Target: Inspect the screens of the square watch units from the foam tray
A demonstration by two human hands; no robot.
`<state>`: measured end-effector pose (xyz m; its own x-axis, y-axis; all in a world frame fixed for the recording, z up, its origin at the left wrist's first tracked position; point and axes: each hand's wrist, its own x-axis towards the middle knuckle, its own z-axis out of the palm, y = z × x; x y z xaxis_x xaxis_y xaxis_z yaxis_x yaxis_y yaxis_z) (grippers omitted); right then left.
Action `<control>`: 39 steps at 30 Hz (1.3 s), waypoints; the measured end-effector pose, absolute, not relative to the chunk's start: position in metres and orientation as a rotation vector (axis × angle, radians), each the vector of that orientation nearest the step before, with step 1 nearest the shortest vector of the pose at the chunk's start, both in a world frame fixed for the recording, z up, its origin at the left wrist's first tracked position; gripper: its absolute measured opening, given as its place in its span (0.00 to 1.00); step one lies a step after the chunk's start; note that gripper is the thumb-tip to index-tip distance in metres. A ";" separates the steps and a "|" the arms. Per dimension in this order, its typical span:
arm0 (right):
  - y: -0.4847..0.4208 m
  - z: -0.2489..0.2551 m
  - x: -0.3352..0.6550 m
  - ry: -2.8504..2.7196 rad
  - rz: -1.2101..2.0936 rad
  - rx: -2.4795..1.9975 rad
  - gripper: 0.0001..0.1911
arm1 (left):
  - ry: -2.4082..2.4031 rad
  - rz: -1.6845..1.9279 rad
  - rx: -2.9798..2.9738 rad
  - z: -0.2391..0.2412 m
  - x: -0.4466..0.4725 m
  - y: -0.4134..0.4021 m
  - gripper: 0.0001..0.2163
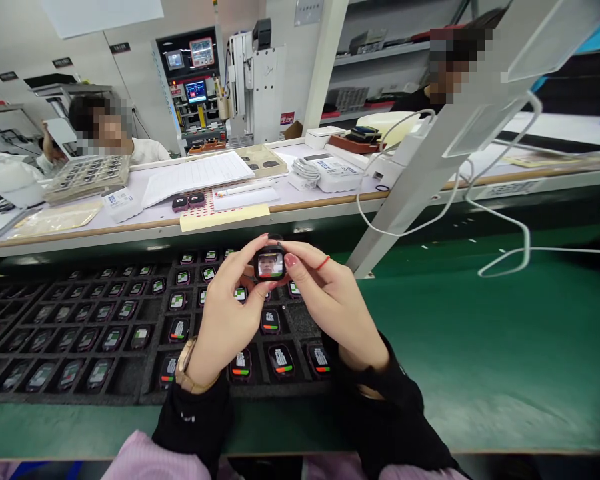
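Note:
Between my two hands, above the trays, is a small smartwatch body (271, 264) without a strap, its lit screen facing me with a picture and a red-green band along the bottom. My left hand (233, 303) pinches its left edge with fingertips and thumb. From the other side my right hand (333, 300) grips the right edge, the thumb lying by the screen corner. Below lies a black foam tray (153, 363) whose compartments hold several like watches, many with lit screens. One lit watch (281, 360) sits just under my hands. My forearms hide part of the tray.
A green work surface (490, 347) extends to the right. A slanted metal post (405, 167) rises at right, with loose white cables (525, 233) near it. The raised shelf ahead carries papers (197, 177), a white box (337, 173) and two watches (188, 201). Two people sit beyond.

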<state>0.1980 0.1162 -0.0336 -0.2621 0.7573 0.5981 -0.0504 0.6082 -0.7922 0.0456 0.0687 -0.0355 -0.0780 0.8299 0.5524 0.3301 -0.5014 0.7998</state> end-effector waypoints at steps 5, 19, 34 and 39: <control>0.112 -0.027 0.203 -1.647 0.920 -0.696 0.18 | 1.318 1.728 1.733 -0.028 0.031 0.059 0.25; 0.110 -0.033 0.204 -1.644 0.870 -0.829 0.21 | 1.514 1.916 1.634 -0.026 -0.022 0.036 0.20; 0.115 -0.038 0.208 -1.609 0.903 -0.807 0.19 | 1.428 1.887 1.646 -0.028 -0.021 0.047 0.20; 0.114 -0.037 0.208 -1.615 0.888 -0.814 0.19 | 1.458 1.884 1.661 -0.029 -0.023 0.047 0.20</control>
